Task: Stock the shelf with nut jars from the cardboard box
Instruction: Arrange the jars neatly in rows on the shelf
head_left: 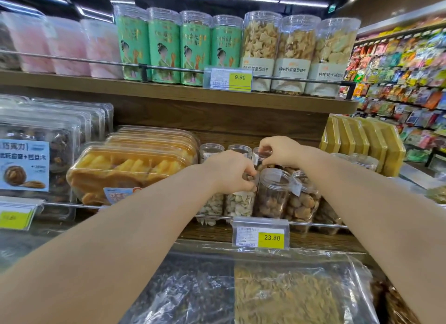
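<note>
While both bare arms reach forward to the wooden shelf (313, 239), the left hand (229, 173) sits on top of the jar of pale kernels (239, 204), fingers curled round its upper end so that the lid is hidden. That jar stands upright in the front row, just behind the metal rail (144, 205), with a second jar of pale kernels touching it on the left. The right hand (281, 152) is farther back, and its bent fingers and thumb pinch the rim of a clear-lidded jar (261, 155) in the back row. Whether that jar rests on the shelf or is lifted cannot be told. Between the two hands and a little forward stands a jar of dark nuts (272, 196), and just to its right a jar of round brown nuts (304, 199) leans slightly. A price tag (260, 234) reading 23.80 hangs on the rail below them. Left of the jars lies a clear tray of yellow pastry (135, 164), and to the right stand yellow packs (362, 140). On the upper shelf stand green canisters (164, 46) and biscuit jars (261, 51); plastic bags (289, 294) lie in the foreground
</note>
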Available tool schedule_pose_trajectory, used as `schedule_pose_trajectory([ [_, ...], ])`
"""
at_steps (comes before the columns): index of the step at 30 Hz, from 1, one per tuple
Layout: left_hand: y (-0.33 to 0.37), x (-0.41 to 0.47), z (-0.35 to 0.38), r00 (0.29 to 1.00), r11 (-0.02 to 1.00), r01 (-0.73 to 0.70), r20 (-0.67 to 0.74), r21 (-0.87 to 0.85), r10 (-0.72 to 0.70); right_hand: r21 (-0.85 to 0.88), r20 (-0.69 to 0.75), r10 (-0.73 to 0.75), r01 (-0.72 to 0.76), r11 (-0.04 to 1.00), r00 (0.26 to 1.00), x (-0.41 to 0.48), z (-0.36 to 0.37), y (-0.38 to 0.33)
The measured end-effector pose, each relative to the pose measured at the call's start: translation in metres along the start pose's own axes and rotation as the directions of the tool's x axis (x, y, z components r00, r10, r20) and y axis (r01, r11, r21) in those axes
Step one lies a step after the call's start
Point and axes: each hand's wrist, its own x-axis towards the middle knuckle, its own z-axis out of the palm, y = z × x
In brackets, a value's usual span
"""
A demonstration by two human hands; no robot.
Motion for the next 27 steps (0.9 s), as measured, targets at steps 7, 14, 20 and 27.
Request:
schedule_pose_trajectory([
  [7,-0.002,0.0,0.006,0.999,1.0,0.007,-0.043,-0.013,-0.007,0.074,-0.001,0.025,-0.025,0.997,1.0,-0.004,-0.001,-0.003],
  [14,-0.003,0.0,0.008,0.999,1.0,-0.004,-0.055,-0.003,0.003,-0.005,-0.083,0.025,-0.026,1.0,0.996,0.002,0.009,-0.007],
  [20,0.0,0.001,0.008,0.998,1.0,-0.003,-0.056,-0.002,0.002,0.137,-0.046,-0.006,0.012,0.99,0.999,-0.001,0.007,-0.001],
  [27,-0.002,0.001,0.009,0.999,1.0,0.021,-0.047,-0.015,-0.021,0.297,-0.1,0.007,0.023,0.955,0.995,-0.026,-0.022,-0.005],
])
